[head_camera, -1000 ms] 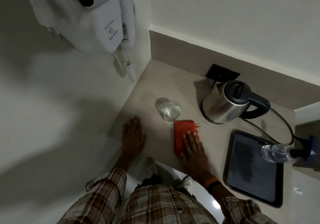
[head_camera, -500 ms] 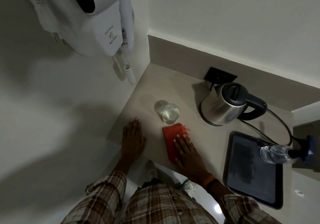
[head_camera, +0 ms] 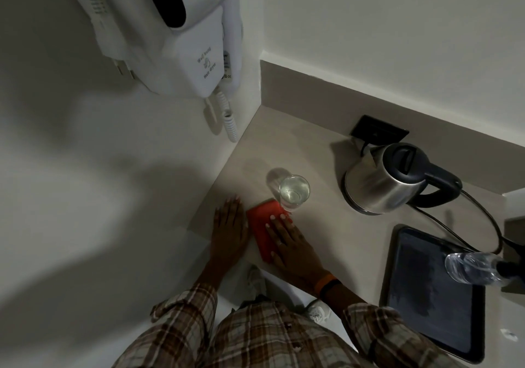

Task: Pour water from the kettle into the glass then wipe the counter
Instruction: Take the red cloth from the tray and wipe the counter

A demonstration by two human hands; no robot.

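Right hand (head_camera: 289,244) lies spread flat on the folded red cloth (head_camera: 262,227) beside the clear water glass (head_camera: 294,192); left hand (head_camera: 228,224) rests spread flat on the beige tabletop (head_camera: 326,234).

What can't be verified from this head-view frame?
- Counter under the red cloth and both hands: covered, so wet or dry is unknown.
- Kettle contents: lid closed.
- Water bottle cap end: cut off near the right edge by a dark object.
- Small print on the wall hair dryer: too small and dim.
- Right hand palm contact with the cloth: hidden beneath the hand.
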